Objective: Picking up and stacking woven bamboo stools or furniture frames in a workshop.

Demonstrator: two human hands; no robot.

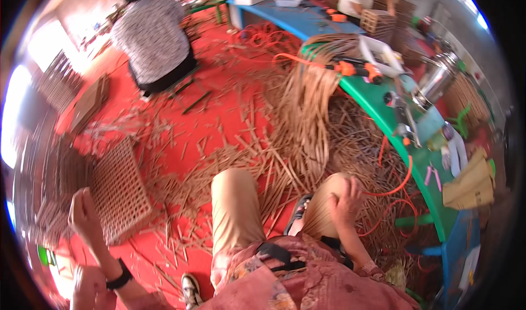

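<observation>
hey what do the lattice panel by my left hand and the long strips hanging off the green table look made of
Lattice panel: probably rattan or plastic imitation, matte brown, judging by its open crisscross. Long strips: perhaps the same, slightly shiny; the brown matches and they drape in curves.

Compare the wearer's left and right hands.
Position: the left hand is out to the left, near the lattice panel, contact unclear; the right hand rests on the right knee.
Wrists: the left hand's has a black band; none shows on the right hand's.
Shared: both are bare, with no held item visible.
</observation>
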